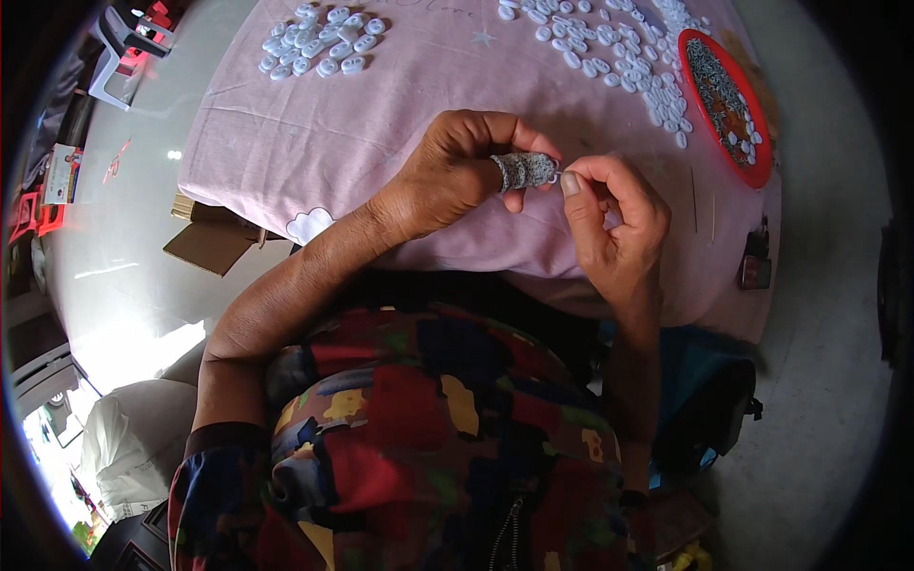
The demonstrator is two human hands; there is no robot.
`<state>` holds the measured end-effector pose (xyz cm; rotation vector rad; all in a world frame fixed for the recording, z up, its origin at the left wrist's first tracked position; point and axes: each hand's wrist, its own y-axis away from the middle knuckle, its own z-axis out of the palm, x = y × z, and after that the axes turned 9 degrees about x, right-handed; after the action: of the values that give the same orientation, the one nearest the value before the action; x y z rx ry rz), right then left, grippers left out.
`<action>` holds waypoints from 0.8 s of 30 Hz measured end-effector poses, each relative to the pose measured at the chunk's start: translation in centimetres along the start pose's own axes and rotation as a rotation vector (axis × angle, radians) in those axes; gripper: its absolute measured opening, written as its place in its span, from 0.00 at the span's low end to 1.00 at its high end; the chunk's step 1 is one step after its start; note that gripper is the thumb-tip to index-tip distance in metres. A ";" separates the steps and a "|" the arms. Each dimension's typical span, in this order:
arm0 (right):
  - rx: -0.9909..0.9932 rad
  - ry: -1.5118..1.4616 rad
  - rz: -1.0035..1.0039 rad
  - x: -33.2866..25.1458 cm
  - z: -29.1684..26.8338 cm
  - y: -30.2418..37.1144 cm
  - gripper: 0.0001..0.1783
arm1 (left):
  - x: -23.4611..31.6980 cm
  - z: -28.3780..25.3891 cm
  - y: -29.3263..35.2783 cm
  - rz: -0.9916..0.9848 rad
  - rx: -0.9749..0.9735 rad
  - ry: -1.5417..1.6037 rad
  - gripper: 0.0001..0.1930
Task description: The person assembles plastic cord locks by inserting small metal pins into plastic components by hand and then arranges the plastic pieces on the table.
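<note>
Above the near part of the pink cloth, my left hand [462, 171] is closed, its thumb covered by a grey speckled sleeve or wrap [524, 171]. At that thumb's tip shows a small pale piece [555, 174], partly hidden by the fingers; its kind is too small to make out. My right hand [619, 214] meets it from the right, thumb and forefinger pinched together at the piece. Whatever lies between those right fingertips is hidden.
White oval pieces form one group [324, 43] at the far left and a larger spread [619, 48] at the far right. A red tray [685, 62] holds small grey, brown and white bits. Thin sticks [694, 200] lie right, near a dark object [756, 271]. A cardboard box [209, 247] stands left.
</note>
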<state>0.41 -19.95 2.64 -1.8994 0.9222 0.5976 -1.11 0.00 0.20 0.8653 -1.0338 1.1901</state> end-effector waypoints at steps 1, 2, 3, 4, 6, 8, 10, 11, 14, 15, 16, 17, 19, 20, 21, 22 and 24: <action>0.003 0.002 -0.044 0.1 0.1 0.0 0.02 | -0.1 0.0 0.0 0.017 -0.008 -0.015 0.13; 0.003 0.003 -0.044 0.2 0.2 0.0 0.02 | -0.1 0.0 0.0 0.017 -0.009 -0.014 0.13; 0.007 0.007 -0.060 0.3 0.4 0.0 0.02 | -0.2 0.0 0.1 0.021 -0.006 -0.009 0.13; 0.012 0.011 -0.077 0.4 0.5 0.0 0.02 | -0.2 0.0 0.1 0.024 -0.002 -0.003 0.13; 0.010 0.022 -0.082 0.3 0.6 0.1 0.02 | -0.2 0.0 0.2 0.025 0.002 -0.006 0.13; 0.008 0.033 -0.087 0.2 0.7 0.1 0.02 | -0.3 0.0 0.2 0.026 0.006 -0.007 0.13; 0.006 0.007 -0.084 0.2 0.9 0.0 0.02 | -0.3 -0.2 0.2 0.023 0.003 -0.005 0.13; 0.005 0.007 -0.085 0.2 1.1 0.0 0.02 | -0.3 -0.2 0.2 0.024 0.004 -0.006 0.13; 0.039 -0.015 -0.089 0.3 1.4 0.2 0.03 | -0.6 -0.1 0.3 0.027 0.020 0.005 0.12; 0.037 0.006 -0.099 0.3 1.5 0.2 0.02 | -0.6 -0.1 0.2 0.029 0.027 0.014 0.12; 0.034 0.028 -0.110 0.4 1.4 0.1 0.02 | -0.6 -0.1 0.2 0.031 0.033 0.022 0.11; 0.037 0.030 -0.111 0.4 1.4 0.2 0.02 | -0.6 0.0 0.1 0.033 0.030 0.021 0.11; 0.018 -0.098 0.067 0.4 1.3 0.5 0.03 | -0.5 0.0 0.1 -0.005 0.038 0.070 0.10; 0.021 -0.097 0.066 0.5 1.1 0.6 0.03 | -0.5 0.1 -0.1 -0.003 0.036 0.069 0.10; 0.030 -0.169 0.147 0.7 0.9 0.8 0.04 | -0.4 0.1 0.0 -0.008 0.036 0.090 0.11; 0.038 -0.241 0.230 0.8 0.8 0.9 0.05 | -0.3 0.2 0.1 -0.013 0.035 0.112 0.12; 0.034 -0.225 0.210 1.2 0.6 1.0 0.05 | 0.0 0.0 0.0 -0.012 0.035 0.085 0.13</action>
<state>0.30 -20.11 0.98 -1.6768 0.9833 0.8955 -1.16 -0.02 0.26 0.8401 -0.9401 1.2281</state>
